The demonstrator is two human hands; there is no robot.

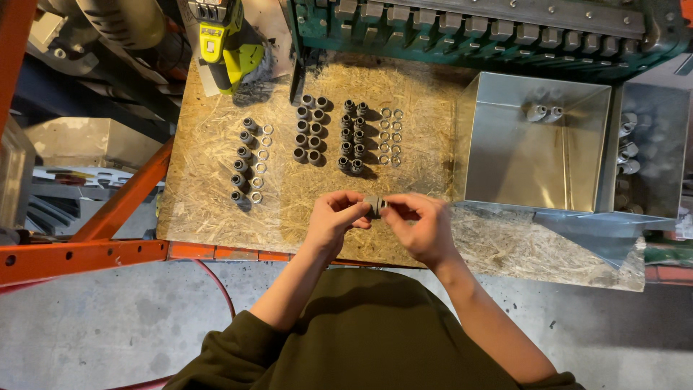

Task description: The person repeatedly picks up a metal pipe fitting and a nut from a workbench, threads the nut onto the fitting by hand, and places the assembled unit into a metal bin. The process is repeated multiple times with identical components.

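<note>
Grey fitting [374, 206] sits pinched between both hands just off the near edge of the bench [209, 202]: left hand [334, 217] grip closed on one end, right hand [422, 225] on the other. Best keep the halves square while turning, above the bench so nothing drops.

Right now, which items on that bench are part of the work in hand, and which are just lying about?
In hand or laid out for it:
- small grey fitting, held by left hand and right hand
- rows of grey fittings
- metal rings
- metal bin holding two pieces

Lying about:
- yellow-green power drill
- red hose
</note>
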